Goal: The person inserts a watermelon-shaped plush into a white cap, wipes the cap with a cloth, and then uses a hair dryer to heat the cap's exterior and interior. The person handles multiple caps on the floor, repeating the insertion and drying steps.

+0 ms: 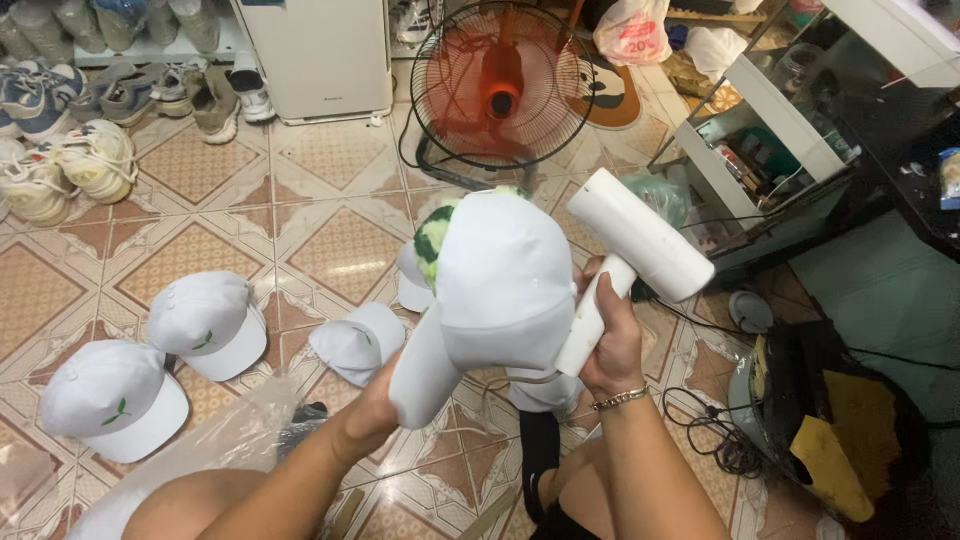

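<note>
I see my right hand (612, 340) clenched round a white dryer (632, 250), my left hand (375, 405) gripping the white cap (500, 285) held above the patterned tile floor (330, 230). More caps (210, 320), shoes (95, 160) and a fan (500, 85) lie around.

Matt white cloth and smooth white plastic over glossy tile.

The cap (505, 285) is matt white woven cloth with stitched seams, and so are the three caps (210, 320) lying on the floor. The handheld appliance (625, 260) has a smooth white plastic shell with a soft sheen. The floor tiles (330, 240) are glazed and shiny. The fan (500, 85) has a thin dark metal wire guard. A metal chain bracelet (620, 399) glints.
</note>
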